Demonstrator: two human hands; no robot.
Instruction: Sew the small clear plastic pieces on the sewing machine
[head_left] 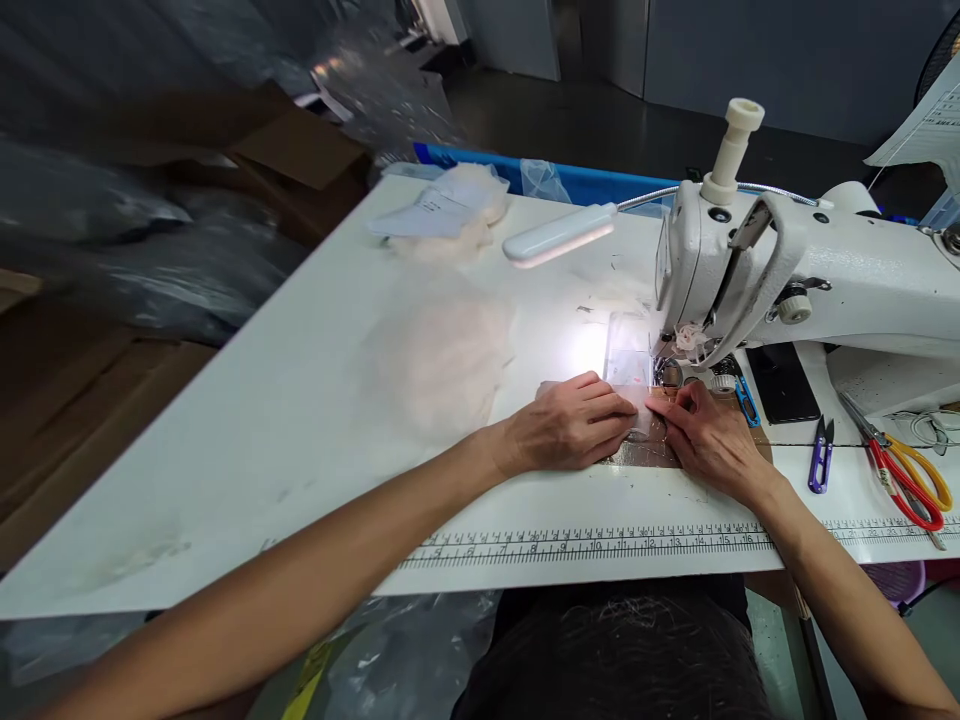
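A small piece of thin, sheer white fabric [639, 418] lies at the front of the sewing machine [705, 260], just below its needle area. My left hand [577, 420] has its fingers pressed together on the fabric's left edge. From the other side, my right hand [701, 435] pinches the fabric's right edge between thumb and fingertips. Both hands rest low on the brown plate [649, 455] around the needle. The machine's lamp [559, 236] lights the spot. Where the fabric meets the presser foot is too small to make out.
Pale sheer fabric [442, 360] is spread left of my hands, with a paper-topped bundle [450, 205] behind. On the right lie blue snips [746, 400], a black phone [782, 382], purple snips [821, 457] and red-and-yellow-handled scissors [904, 470]. A printed ruler [600, 545] runs along the front edge.
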